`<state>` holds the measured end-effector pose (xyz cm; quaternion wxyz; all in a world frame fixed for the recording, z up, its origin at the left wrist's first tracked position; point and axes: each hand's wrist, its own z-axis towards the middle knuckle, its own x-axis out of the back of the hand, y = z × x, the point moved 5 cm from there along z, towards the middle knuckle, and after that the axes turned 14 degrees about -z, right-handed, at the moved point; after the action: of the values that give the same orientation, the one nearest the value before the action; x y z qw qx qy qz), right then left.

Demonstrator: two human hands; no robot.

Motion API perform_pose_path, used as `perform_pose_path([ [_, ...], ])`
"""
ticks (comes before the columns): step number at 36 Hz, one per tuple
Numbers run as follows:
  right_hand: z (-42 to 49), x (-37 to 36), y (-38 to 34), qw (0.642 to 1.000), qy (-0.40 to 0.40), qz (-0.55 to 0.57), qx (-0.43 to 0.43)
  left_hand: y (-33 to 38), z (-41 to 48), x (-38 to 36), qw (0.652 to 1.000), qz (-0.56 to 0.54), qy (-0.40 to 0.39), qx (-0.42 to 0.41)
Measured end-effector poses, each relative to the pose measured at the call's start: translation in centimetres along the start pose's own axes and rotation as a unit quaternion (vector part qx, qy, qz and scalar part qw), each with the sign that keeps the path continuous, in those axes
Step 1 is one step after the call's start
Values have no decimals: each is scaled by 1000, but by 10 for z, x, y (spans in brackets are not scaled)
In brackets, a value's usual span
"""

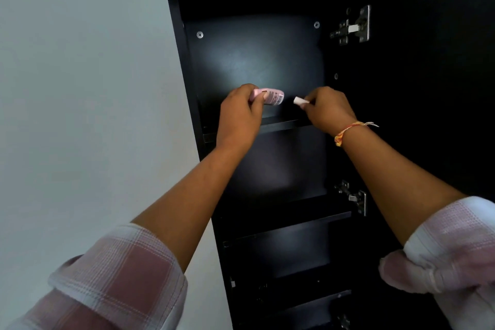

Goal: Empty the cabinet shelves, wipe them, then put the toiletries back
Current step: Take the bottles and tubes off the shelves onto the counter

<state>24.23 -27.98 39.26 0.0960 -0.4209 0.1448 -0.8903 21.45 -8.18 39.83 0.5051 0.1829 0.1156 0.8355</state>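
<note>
A tall black cabinet [187,67] stands open in front of me, and I see nothing on its shelves. My left hand [239,118] is raised into the top compartment, gripping a small pink bottle [273,96] that lies on its side above the top shelf [281,124]. To its right, my right hand [328,110] pinches a small white item [297,100] between its fingertips, a short gap away from the bottle. What the white item is I cannot tell.
The cabinet door [434,75] stands swung open on the right, held by metal hinges [353,25]. Lower shelves [289,230] run beneath my arms. A plain pale wall [80,88] fills the left side.
</note>
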Motion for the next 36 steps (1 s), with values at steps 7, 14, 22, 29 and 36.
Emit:
perform_pose_path([
  [7,-51,-2,-8,972,71,221,-24,6,-35,18,1000,-27,-6,10],
  [14,-113,-48,4,935,-15,349,-63,-8,-106,27,997,-26,-45,60],
  [22,-215,-142,49,924,-144,319,-152,-51,-236,24,976,-25,-105,187],
  [29,-304,-226,92,916,-239,240,-212,-79,-359,14,939,-2,-179,295],
  [36,-351,-296,133,921,-311,120,-201,-96,-451,1,891,33,-223,395],
])
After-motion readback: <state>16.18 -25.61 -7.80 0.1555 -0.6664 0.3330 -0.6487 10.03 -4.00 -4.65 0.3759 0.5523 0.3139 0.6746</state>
